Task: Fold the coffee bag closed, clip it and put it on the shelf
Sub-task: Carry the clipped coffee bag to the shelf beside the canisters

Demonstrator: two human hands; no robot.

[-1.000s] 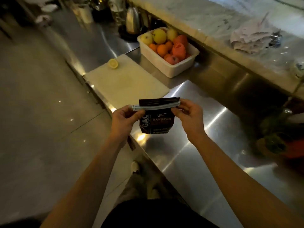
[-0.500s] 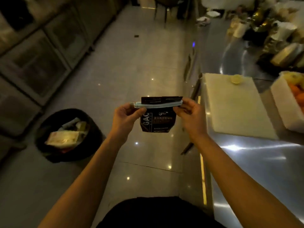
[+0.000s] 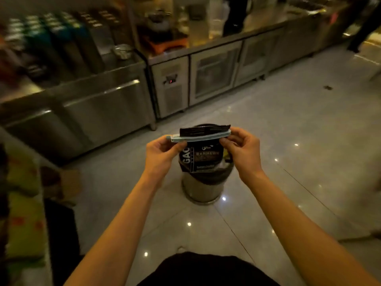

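I hold a small dark coffee bag [image 3: 203, 158] upright in front of me at chest height. A pale blue clip [image 3: 198, 137] runs across its folded top. My left hand [image 3: 162, 154] pinches the clip's left end and the bag's upper left corner. My right hand [image 3: 242, 152] pinches the clip's right end. The bag's lower part hangs free between my hands. No shelf can be made out for certain in the blur.
A round metal bin [image 3: 203, 186] with a dark liner stands on the shiny tiled floor directly behind the bag. Stainless steel counters and under-counter fridges [image 3: 214, 77] line the far side. Blurred containers [image 3: 61, 42] crowd the back left. A cluttered surface [image 3: 22, 213] is at my left.
The view has swung left, away from the counter with the cutting board and fruit, across the floor to the opposite steel counters. Both hands keep the same grip on the clipped bag.
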